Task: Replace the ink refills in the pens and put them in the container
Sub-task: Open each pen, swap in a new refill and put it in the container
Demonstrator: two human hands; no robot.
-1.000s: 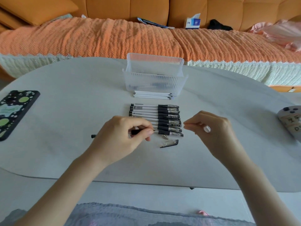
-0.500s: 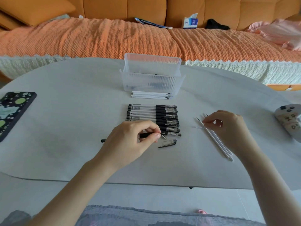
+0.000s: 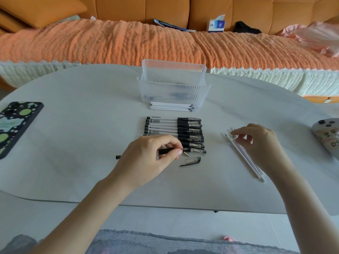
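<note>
Change is on my right side. One second ago my right hand [image 3: 256, 142] was just beside the open end of the barrel [image 3: 165, 150]. Now it is well apart from it, over the old refills [image 3: 244, 159] that lie slanted on the right part of the table [image 3: 73, 125]. Its fingers are loosely bent and the index fingertip touches the pointed ends of these refills. I cannot tell if it still pinches one or has let it go.

My left hand [image 3: 146, 158] has moved very little. It holds the barrel low over the table, thumb and index pinching it near the front, with the tail end showing to the left of the hand. The tip [image 3: 186, 154] and the cap [image 3: 191, 160] lie on the table just beside my left fingers, on the near side of the row of pens [image 3: 174, 132].

From this I judge that the used refill is out and put with the others, so the barrel is probably empty. The next thing needed is one of the fresh refills [image 3: 170, 107], stacked against the front wall of the container [image 3: 172, 88]. Some pens seem to lie in the container already, but its ribbed wall blurs them.
</note>
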